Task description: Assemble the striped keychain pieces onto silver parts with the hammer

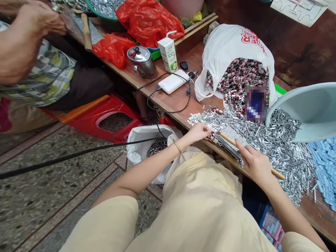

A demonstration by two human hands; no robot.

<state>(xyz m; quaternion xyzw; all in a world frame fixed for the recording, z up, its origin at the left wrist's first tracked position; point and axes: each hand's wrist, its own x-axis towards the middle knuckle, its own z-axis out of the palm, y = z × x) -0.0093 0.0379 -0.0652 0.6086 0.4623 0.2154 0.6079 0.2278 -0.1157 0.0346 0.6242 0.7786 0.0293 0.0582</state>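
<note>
My left hand [200, 133], a gold bangle at its wrist, is closed in a pinch at the table's front edge. Its fingertips meet a small metal piece with red and white bands [213, 139]; the exact kind is unclear. Closed round a thin wooden stick [277, 174] is my right hand [256, 164], the stick's far end pointing toward my left fingertips. Below the stick, a long silver metal bar [229, 147] lies along the edge, close to both hands. Loose flat metal parts [262, 134] are heaped just beyond.
A white plastic bag [231, 42] holds banded metal pieces. A tipped grey basin [315, 108] and light-blue pieces [325, 168] lie right. A power bank [173, 81], drink carton [168, 54] and steel cup [141, 63] stand left. Another person's hand [39, 21] is at upper left.
</note>
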